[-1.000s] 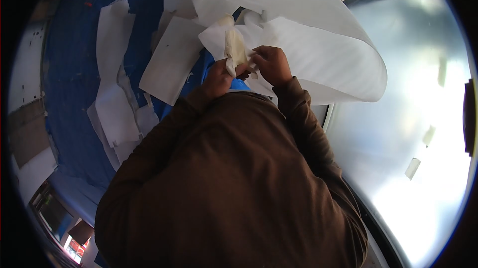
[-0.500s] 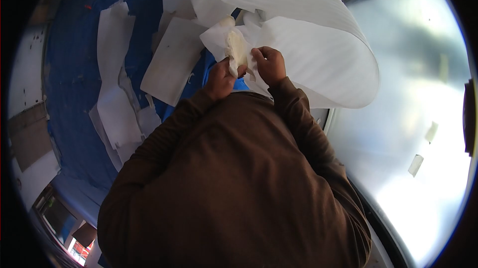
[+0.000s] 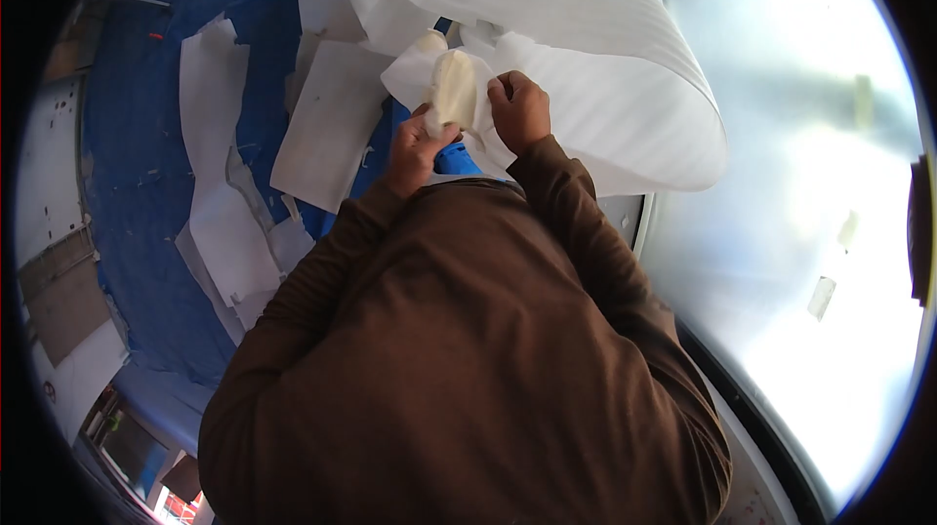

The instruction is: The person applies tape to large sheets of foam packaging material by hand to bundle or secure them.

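Observation:
A cream-coloured, soft-looking piece [image 3: 455, 88] is held upright by my left hand [image 3: 412, 152], whose fingers close on its lower end. To its right, my right hand [image 3: 520, 112] is closed, fingertips pressed together beside thin white material; what it pinches, if anything, is too small to make out. Behind both hands spreads a large curled white foam sheet [image 3: 625, 105]. A smaller cream roll [image 3: 430, 40] shows just above the held piece.
Blue sheeting [image 3: 137, 183] covers the left side, with a long torn white strip [image 3: 226, 232] and a flat white sheet [image 3: 330, 125] on it. A shiny, pale panel with a dark edge [image 3: 781, 232] stands at the right, bearing small tape pieces [image 3: 822, 298].
My right hand has moved slightly away from the cream piece, which now shows more of its broad face. My left hand has shifted a little left. The whole view has shifted slightly.

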